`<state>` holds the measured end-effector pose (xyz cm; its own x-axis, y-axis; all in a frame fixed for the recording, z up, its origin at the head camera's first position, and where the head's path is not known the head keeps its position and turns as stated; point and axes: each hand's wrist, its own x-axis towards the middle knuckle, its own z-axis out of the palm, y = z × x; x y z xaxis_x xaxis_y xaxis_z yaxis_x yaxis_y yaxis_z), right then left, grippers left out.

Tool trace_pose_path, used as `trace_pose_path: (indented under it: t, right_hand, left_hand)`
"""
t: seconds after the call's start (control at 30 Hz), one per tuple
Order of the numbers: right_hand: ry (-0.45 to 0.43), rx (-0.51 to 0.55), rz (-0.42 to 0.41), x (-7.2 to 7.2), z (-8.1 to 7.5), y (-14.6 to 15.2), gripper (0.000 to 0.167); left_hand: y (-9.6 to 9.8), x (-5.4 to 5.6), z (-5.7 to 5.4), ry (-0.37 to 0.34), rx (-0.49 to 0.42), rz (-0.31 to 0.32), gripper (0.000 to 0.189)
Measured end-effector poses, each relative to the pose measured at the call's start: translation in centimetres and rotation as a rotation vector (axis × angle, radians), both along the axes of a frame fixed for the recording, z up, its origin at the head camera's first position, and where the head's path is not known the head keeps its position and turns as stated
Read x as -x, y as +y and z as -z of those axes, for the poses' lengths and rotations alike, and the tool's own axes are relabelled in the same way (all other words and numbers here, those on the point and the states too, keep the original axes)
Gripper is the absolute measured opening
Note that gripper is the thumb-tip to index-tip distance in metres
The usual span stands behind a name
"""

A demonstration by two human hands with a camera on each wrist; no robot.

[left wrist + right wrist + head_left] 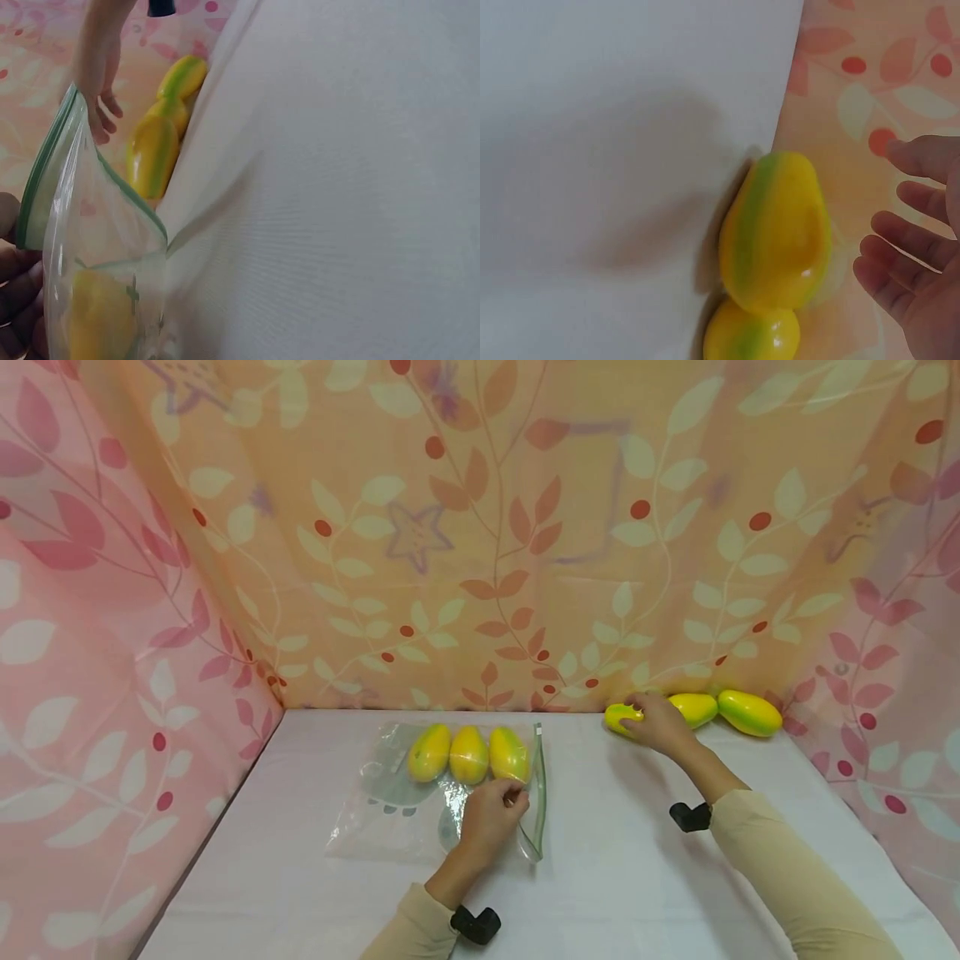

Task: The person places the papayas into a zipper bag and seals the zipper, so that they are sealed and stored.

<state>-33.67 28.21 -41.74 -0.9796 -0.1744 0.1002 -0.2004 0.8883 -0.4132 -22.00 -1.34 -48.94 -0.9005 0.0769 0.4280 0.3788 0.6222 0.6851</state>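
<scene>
A clear zip bag (352,827) with a green zip edge lies on the table, holding three yellow-green papayas (468,756). My left hand (491,818) pinches the bag's open edge near its mouth; in the left wrist view the green-edged mouth (46,169) gapes, with fingers (19,289) on its rim. My right hand (662,724) hovers by the leftmost papaya (621,718) of a row at the back right. In the right wrist view its fingers (904,232) are spread and loosely bent, apart from the near papaya (776,232).
Two more papayas, a middle one (693,710) and a right one (750,713), lie along the table's back edge. A white cloth covers the table (600,877). Leaf-patterned curtains (480,543) rise at the back and both sides.
</scene>
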Motion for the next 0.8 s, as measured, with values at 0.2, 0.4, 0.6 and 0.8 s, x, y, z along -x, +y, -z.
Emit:
trace_pose_path:
  t: [0.2,0.4,0.6,0.8]
  right_hand:
    - [-0.004,-0.149,-0.005,1.0,0.2,1.5,0.05]
    - [-0.056,-0.179,-0.01,1.7,0.4,2.1,0.059]
    - [-0.112,-0.16,-0.01,2.0,0.5,2.3,0.066]
    - [-0.15,-0.155,-0.011,2.5,1.0,2.3,0.068]
  left_hand:
    - [0.4,-0.3,0.1,0.031,0.045,-0.035,0.008]
    - [0.5,-0.3,0.1,0.005,0.047,-0.043,0.008]
    - [0.6,-0.4,0.0,-0.031,0.016,-0.038,0.007]
    - [0.6,-0.4,0.1,-0.057,0.001,-0.035,0.008]
